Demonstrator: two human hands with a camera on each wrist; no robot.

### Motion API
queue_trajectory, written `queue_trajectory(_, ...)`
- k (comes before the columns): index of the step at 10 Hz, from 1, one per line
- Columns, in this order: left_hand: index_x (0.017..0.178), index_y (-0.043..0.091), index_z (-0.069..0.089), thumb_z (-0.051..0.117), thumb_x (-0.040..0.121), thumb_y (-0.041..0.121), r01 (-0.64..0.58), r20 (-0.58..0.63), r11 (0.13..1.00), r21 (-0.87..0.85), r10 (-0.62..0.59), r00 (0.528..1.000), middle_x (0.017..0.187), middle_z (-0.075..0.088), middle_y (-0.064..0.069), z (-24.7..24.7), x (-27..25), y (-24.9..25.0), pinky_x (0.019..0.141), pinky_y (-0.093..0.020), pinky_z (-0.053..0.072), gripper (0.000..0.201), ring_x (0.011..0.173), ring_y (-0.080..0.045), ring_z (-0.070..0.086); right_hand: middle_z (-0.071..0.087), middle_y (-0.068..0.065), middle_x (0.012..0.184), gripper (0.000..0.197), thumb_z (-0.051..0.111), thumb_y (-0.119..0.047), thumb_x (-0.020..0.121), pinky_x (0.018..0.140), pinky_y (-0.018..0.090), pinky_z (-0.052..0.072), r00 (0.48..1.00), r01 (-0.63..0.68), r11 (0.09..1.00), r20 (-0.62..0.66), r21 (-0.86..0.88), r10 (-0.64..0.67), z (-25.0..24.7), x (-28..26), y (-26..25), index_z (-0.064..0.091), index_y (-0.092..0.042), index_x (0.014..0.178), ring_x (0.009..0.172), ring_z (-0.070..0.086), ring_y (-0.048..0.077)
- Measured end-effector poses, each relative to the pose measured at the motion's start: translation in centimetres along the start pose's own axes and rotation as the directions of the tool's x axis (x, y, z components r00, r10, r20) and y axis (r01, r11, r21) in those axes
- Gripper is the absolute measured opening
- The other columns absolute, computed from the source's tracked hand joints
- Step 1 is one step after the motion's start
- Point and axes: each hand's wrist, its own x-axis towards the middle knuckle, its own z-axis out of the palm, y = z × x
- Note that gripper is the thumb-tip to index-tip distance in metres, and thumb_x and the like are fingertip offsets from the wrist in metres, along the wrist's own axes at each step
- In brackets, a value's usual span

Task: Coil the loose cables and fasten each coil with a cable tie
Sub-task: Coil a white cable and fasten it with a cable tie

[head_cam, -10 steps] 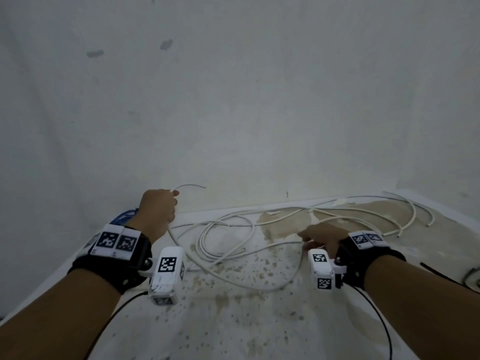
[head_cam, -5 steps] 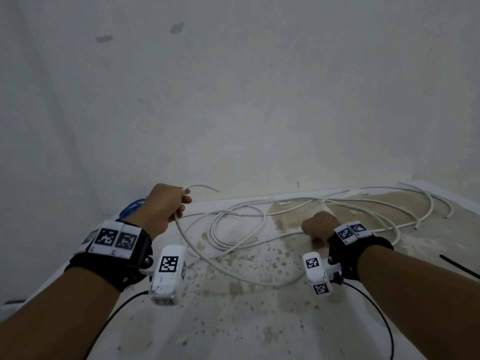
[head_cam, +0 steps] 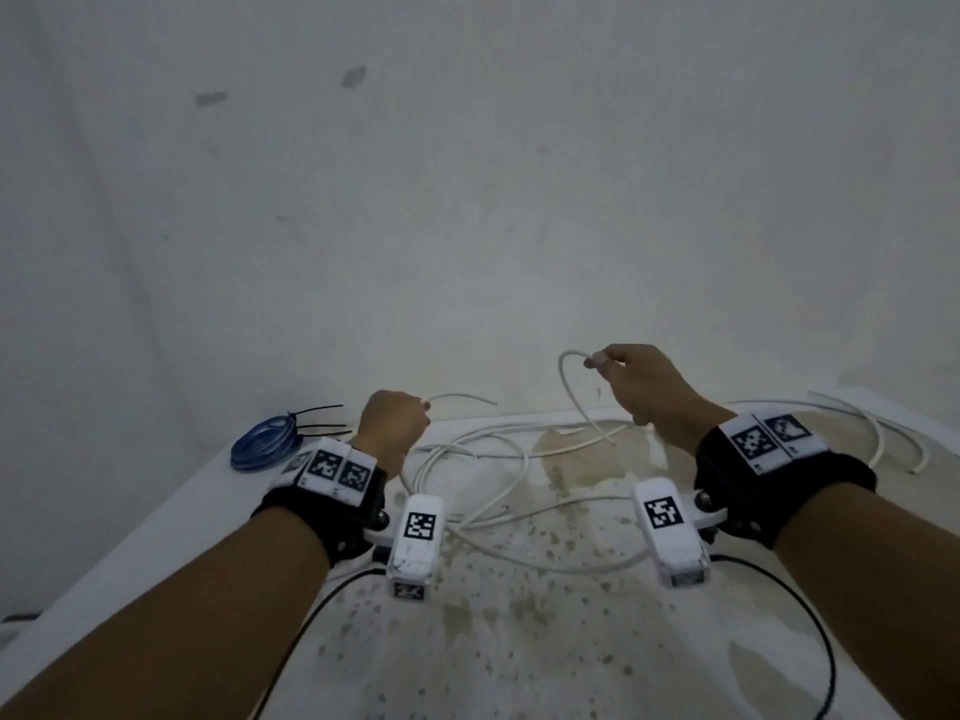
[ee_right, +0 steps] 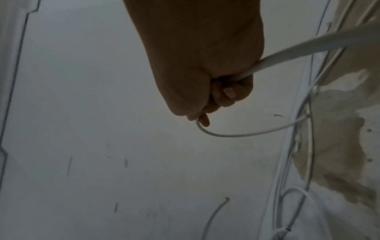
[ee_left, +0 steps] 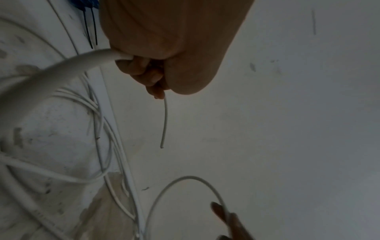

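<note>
White cable (head_cam: pixel 470 462): lies in loose loops across the stained table (head_cam: pixel 156 522), from the middle out to the far right, with two stretches lifted off the surface by the hands.
Left hand (head_cam: pixel 396 426): fingers curled tight round the cable close to its free end (ee_left: pixel 163 123), which pokes out past the fist toward the wall; it has stayed near the far left of the table since a second ago.
Right hand (head_cam: pixel 641 387): fist closed on a further stretch of the same cable; thumb and forefinger pinch it where it arches over (ee_right: pixel 236 134).
Just changed: a second ago the right hand was low on the table among the loops; now it is raised well above the surface and has drawn a tall bend of cable up with it.
Meaning for the task: by my reading the first turn of the coil is being formed, to be carried across to the left hand; most of the cable is uncoiled.
Blue coil (head_cam: pixel 260 444): at the far left corner, already bound, with black cable ties (head_cam: pixel 319 420) sticking out beside it.
Tie for the white cable: not yet in hand.
</note>
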Motion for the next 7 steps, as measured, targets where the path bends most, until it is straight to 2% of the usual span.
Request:
queue_trajectory(1, 0.129, 0.003, 0.058, 0.047, 0.096, 0.004, -0.047, 0.057, 0.942, 0.332, 0.029, 0.998, 0.128, 0.06, -0.014, 1.7, 4.4, -1.9, 0.087, -0.03, 0.05, 0.035, 0.102, -0.022, 0.061, 0.048, 0.001, 0.061, 0.034, 0.043, -0.018, 0.103, 0.041, 0.022, 0.032, 0.992, -0.019, 0.986, -0.121, 0.163, 0.039, -1.4, 0.7, 0.5, 0.068, -0.011, 0.082, 0.046, 0.038, 0.012)
queue_trajectory(2, 0.13, -0.005, 0.056, 0.047, 0.095, 0.001, -0.026, 0.068, 0.967, 0.254, 0.008, 0.998, 0.13, 0.06, -0.021, 3.9, 4.8, -1.5, 0.101, -0.034, 0.045, 0.036, 0.116, -0.027, 0.058, 0.04, 0.001, 0.057, 0.034, 0.036, -0.014, 0.105, 0.037, 0.019, 0.02, 0.973, -0.08, 0.848, -0.142, 0.525, 0.18, -2.6, 1.3, 1.2, 0.06, -0.009, 0.082, 0.04, 0.027, 0.009)
queue_trajectory(3, 0.14, 0.004, 0.046, 0.048, 0.097, 0.018, -0.159, 0.021, 0.92, 0.358, 0.162, 0.987, 0.133, 0.056, -0.016, 6.1, 5.9, 0.0, 0.107, -0.037, 0.04, 0.045, 0.126, -0.032, 0.05, 0.029, 0.0, 0.054, 0.032, 0.032, -0.016, 0.106, 0.037, 0.019, 0.015, 0.923, -0.042, 0.682, -0.233, 0.73, 0.306, -3.1, 1.7, 1.5, 0.052, -0.012, 0.081, 0.037, 0.019, 0.009)
queue_trajectory(4, 0.132, 0.011, 0.049, 0.052, 0.094, 0.039, -0.185, -0.005, 0.882, 0.434, 0.208, 0.978, 0.139, 0.045, -0.018, 8.3, 4.3, 1.6, 0.107, -0.04, 0.038, 0.048, 0.126, -0.035, 0.047, 0.027, 0.001, 0.056, 0.035, 0.033, -0.02, 0.106, 0.038, 0.019, 0.018, 0.837, 0.023, 0.625, -0.357, 0.781, 0.415, -2.5, 2.1, 1.7, 0.049, -0.016, 0.076, 0.037, 0.02, 0.01)
queue_trajectory(5, 0.069, 0.008, 0.057, 0.05, 0.096, 0.041, -0.348, 0.249, 0.808, 0.475, 0.256, 0.934, 0.085, 0.066, -0.014, 9.0, -0.1, 2.2, 0.077, -0.032, 0.053, 0.043, 0.081, -0.03, 0.065, 0.03, 0.001, 0.057, 0.035, 0.032, -0.02, 0.104, 0.041, 0.022, 0.023, 0.755, 0.042, 0.573, -0.401, 0.819, 0.518, -1.4, 2.6, 1.6, 0.047, -0.017, 0.073, 0.039, 0.024, 0.014)
queue_trajectory(6, 0.068, 0.008, 0.061, 0.044, 0.097, 0.055, -0.293, 0.545, 0.791, 0.538, -0.061, 0.836, 0.064, 0.068, -0.005, 8.4, -4.8, 1.1, 0.048, -0.019, 0.041, 0.057, 0.05, -0.016, 0.05, 0.03, 0.002, 0.059, 0.034, 0.031, -0.017, 0.103, 0.044, 0.023, 0.023, 0.716, 0.055, 0.466, -0.36, 0.883, 0.599, 0.4, 2.8, 1.2, 0.047, -0.016, 0.073, 0.045, 0.023, 0.016)
queue_trajectory(7, 0.103, -0.006, 0.063, 0.035, 0.098, 0.058, 0.137, 0.663, 0.923, 0.359, -0.356, 0.659, 0.076, 0.072, -0.015, 8.2, -7.0, -0.1, 0.048, -0.021, 0.049, 0.07, 0.053, -0.018, 0.063, 0.032, 0.003, 0.06, 0.031, 0.032, -0.016, 0.1, 0.044, 0.025, 0.027, 0.722, 0.025, 0.384, -0.283, 0.923, 0.632, 2.7, 2.4, 0.2, 0.048, -0.016, 0.073, 0.044, 0.027, 0.018)
